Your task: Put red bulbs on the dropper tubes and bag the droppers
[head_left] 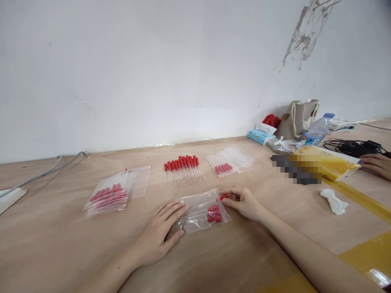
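A clear zip-lock bag (pixel 195 209) lies flat on the brown-covered table, its opening to the right. Several red-capped droppers (pixel 214 213) are inside it, bulbs near the opening. My left hand (pixel 165 226) rests on the bag's left end with fingers stretched out. At the opening, my right hand (pixel 242 201) pinches the red bulb of one more dropper (pixel 224 197), whose thin stem seems to reach into the bag. Beyond the bag, a row of loose droppers (pixel 183 162) lies with bulbs pointing away from me.
To the left is a stack of filled bags (pixel 106 193). Flat bags (pixel 241 158) lie back right, with red bulbs showing in one. Farther right are a tissue pack (pixel 261 135), a bottle (pixel 317 130), a yellow package (pixel 330 160), a crumpled tissue (pixel 334 201) and another person's hand (pixel 377 165).
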The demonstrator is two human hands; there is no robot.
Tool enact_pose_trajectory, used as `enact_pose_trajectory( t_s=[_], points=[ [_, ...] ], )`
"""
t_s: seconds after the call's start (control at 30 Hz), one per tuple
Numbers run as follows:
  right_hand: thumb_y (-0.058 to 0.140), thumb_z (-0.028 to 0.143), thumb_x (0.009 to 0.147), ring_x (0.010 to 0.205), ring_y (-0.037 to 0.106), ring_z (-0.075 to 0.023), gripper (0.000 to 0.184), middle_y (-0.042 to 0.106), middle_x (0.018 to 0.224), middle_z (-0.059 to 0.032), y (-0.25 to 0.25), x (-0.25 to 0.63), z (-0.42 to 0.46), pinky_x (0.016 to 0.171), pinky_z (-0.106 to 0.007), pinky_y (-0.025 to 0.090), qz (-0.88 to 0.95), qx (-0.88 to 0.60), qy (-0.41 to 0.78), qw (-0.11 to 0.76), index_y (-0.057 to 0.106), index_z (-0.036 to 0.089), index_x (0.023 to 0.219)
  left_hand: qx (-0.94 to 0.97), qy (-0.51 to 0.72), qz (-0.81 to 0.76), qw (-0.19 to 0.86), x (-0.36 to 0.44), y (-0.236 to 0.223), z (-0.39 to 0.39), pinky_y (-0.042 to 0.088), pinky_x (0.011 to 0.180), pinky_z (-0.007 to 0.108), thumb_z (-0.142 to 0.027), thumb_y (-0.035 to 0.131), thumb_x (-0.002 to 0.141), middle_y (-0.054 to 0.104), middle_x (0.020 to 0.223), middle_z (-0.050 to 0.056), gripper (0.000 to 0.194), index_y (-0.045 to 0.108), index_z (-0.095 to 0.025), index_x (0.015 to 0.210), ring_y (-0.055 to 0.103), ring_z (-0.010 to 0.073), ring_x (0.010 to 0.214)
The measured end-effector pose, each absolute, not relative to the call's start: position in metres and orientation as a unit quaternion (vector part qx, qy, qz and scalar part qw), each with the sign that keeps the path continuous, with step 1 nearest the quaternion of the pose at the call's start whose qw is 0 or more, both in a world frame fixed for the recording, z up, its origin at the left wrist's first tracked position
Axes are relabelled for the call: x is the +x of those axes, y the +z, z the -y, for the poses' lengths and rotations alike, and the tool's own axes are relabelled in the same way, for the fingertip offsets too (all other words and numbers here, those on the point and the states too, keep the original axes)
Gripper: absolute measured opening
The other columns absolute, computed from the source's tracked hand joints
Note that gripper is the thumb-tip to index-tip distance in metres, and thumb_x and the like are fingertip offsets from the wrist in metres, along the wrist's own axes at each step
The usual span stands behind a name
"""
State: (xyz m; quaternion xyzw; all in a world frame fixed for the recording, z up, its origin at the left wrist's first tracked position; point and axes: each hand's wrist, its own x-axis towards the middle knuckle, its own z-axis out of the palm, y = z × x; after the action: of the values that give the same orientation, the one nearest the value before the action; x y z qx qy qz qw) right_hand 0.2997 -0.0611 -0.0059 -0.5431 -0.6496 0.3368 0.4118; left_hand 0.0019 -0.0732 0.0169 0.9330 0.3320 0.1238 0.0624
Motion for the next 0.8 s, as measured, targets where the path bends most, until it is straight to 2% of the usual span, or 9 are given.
enact_pose_trajectory(
  t_s=[0.17,0.37,0.5,0.6,0.67,0.8],
  points=[
    [0.063,0.025,0.065,0.059,0.052,-0.0092,0.024,0.059,0.076,-0.0009,-0.009,0.288,0.062,0.051,-0.021,0.04,0.636,-0.506,0.379,0.443,0.051,0.017,0.085,0.934,0.121,-0.332,0.058,0.002,0.017,0.074,0.026,0.103,0.043,-0.034,0.039,0.087,0.037,0.135,0.003,0.048,0.027,-0.025,0.133,0.03,0.0219,0.125],
    [0.053,0.026,0.073,0.076,0.06,-0.0136,0.027,0.062,0.086,-0.0043,-0.009,0.288,0.062,0.066,-0.027,0.046,0.639,-0.45,0.444,0.438,0.045,0.018,0.098,0.936,0.107,-0.331,0.05,0.001,0.017,0.073,0.026,0.102,0.045,-0.033,0.038,0.088,0.035,0.136,0.003,0.047,0.028,-0.027,0.133,0.029,0.0221,0.125],
    [0.054,0.026,0.071,0.069,0.058,-0.0132,0.018,0.061,0.078,-0.0041,0.003,0.296,0.042,0.062,-0.026,0.045,0.636,-0.534,0.333,0.445,0.053,0.015,0.086,0.941,0.104,-0.321,0.042,0.0,0.016,0.072,0.028,0.1,0.047,-0.031,0.038,0.088,0.033,0.137,0.001,0.043,0.032,-0.033,0.131,0.028,0.0235,0.125],
    [0.053,0.021,0.069,0.061,0.055,-0.0112,0.011,0.062,0.073,-0.0027,0.016,0.292,0.014,0.058,-0.023,0.043,0.667,-0.58,0.254,0.392,0.058,0.015,0.077,0.942,0.105,-0.317,0.043,0.001,0.016,0.071,0.029,0.099,0.049,-0.03,0.038,0.088,0.033,0.137,0.001,0.041,0.035,-0.035,0.129,0.028,0.0243,0.125],
    [0.053,0.018,0.068,0.064,0.056,-0.0109,0.01,0.063,0.072,-0.0019,0.022,0.281,-0.007,0.06,-0.021,0.042,0.668,-0.628,0.2,0.346,0.06,0.016,0.075,0.941,0.108,-0.317,0.046,0.001,0.016,0.071,0.029,0.099,0.049,-0.03,0.038,0.088,0.034,0.136,0.002,0.041,0.035,-0.035,0.129,0.029,0.0244,0.125],
    [0.054,0.018,0.065,0.075,0.058,-0.0143,0.016,0.064,0.08,-0.0058,0.023,0.253,-0.044,0.066,-0.022,0.041,0.637,-0.678,0.172,0.324,0.061,0.014,0.079,0.939,0.116,-0.318,0.053,0.001,0.016,0.073,0.029,0.099,0.049,-0.03,0.039,0.088,0.036,0.135,0.002,0.041,0.036,-0.034,0.129,0.03,0.0245,0.124]
  ],
)
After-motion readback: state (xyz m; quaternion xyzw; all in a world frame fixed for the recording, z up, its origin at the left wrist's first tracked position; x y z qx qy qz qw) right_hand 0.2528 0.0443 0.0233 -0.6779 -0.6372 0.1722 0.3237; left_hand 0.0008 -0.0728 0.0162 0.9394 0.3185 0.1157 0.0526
